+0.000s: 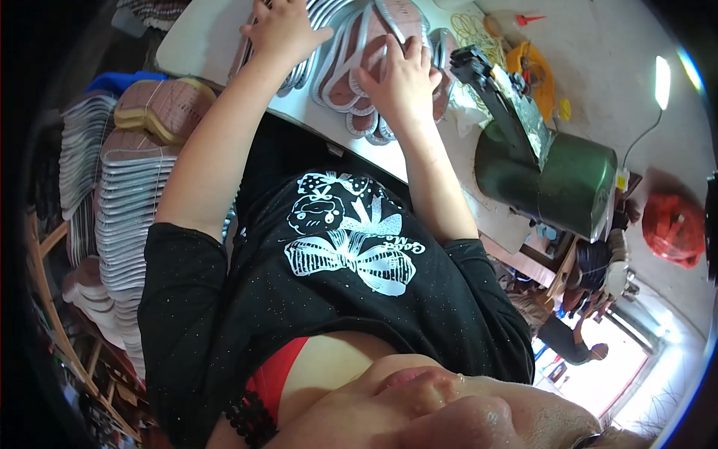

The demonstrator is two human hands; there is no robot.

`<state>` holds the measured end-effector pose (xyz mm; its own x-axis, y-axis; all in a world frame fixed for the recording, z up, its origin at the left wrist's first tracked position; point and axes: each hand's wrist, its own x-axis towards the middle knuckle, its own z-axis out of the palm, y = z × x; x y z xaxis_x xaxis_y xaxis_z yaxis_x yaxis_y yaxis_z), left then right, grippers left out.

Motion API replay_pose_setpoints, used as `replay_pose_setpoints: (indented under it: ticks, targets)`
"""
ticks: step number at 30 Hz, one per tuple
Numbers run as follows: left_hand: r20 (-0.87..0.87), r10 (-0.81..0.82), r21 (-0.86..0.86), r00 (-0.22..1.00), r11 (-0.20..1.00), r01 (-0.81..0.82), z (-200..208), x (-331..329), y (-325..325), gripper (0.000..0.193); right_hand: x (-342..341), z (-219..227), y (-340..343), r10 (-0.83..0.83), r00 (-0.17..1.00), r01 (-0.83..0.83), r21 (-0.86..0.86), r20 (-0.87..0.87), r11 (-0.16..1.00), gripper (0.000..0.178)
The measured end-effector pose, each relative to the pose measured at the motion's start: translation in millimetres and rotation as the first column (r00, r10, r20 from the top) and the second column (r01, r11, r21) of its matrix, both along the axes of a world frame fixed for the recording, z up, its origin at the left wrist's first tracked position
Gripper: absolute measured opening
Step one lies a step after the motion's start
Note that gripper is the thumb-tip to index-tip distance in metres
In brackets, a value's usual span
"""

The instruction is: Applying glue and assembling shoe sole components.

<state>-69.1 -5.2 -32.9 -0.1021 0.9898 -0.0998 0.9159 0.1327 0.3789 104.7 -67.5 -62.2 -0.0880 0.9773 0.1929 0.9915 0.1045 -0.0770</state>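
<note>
On the white tabletop (200, 46) lies a loose pile of shoe insoles (345, 88), pinkish-brown with silver-grey bound edges. Left of that pile stands a tight row of insoles (323, 16) with their edges showing. My left hand (283, 31) is over this row, its fingers spread and thumb stuck out. My right hand (404, 81) rests on the loose pile with its fingers apart, partly covering the insoles under it. Neither hand is closed around anything.
Tall string-tied stacks of insoles (134, 217) stand at the left, with yellow-edged insoles (166, 112) on top. At the right are a green cylinder (550, 179) with a black metal bracket (512, 112), an orange container (532, 71) and a red bag (673, 228). Another person (565, 337) is far behind.
</note>
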Motion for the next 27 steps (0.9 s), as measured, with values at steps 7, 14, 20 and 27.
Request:
replay_pose_setpoints:
  ticks: [7,14,20,27]
  targets:
    - [-0.100,-0.036,0.271,0.994,0.961,0.061,-51.4,-3.3,10.5,0.086,-3.3,-3.4,2.8,-0.143,0.982,0.130,-0.113,-0.125,0.985,0.082]
    - [-0.082,-0.033,0.255,0.996,0.966,0.053,-47.0,-3.5,10.4,0.087,-22.1,-9.8,-18.7,0.163,0.896,-0.174,0.011,-0.413,0.985,0.078]
    - [-0.072,-0.037,0.238,0.997,0.970,0.053,-47.9,-5.3,9.3,0.087,19.5,-28.4,-34.4,-0.248,0.920,0.181,-0.233,-0.303,0.956,0.102]
    - [-0.015,-0.054,0.214,0.998,0.975,0.056,-44.6,-3.8,12.5,0.088,-5.9,-51.5,-18.7,-0.082,0.661,0.139,0.014,-0.746,0.990,0.094]
